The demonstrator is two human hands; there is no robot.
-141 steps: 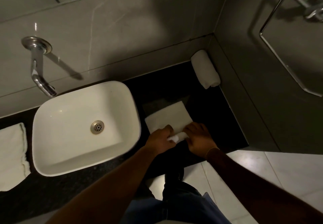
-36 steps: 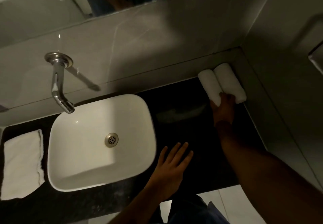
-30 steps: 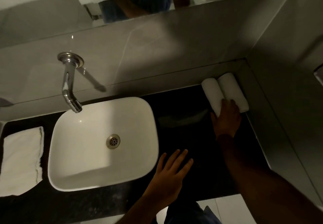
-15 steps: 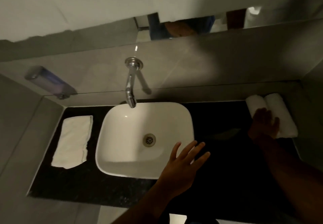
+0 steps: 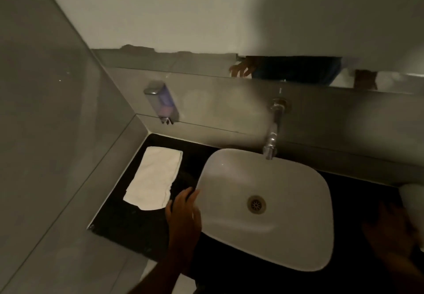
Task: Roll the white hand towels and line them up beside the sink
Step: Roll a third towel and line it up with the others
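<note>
Folded white terry hand towel [image 5: 154, 178]: flat on the black stone surface [image 5: 128, 231], lower left of the frame, between the grey tiled side wall and the basin; unrolled.
White rounded-rectangle ceramic sink [image 5: 266, 206]: centre right, metal drain in its bowl.
Rolled white towel [image 5: 413, 204]: at the right edge, partly cut off by the frame.
Left hand [image 5: 183, 213]: low centre, fingers loosely spread, empty grip, just beside the folded towel's near corner and against the basin's left rim.
Right hand [image 5: 390, 227]: lower right, blurred and dark, near the rolled towel; grip cannot be told.
Chrome wall spout [image 5: 274, 131]: above the basin.
Clear wall soap dispenser [image 5: 163, 102]: upper left of the basin.
</note>
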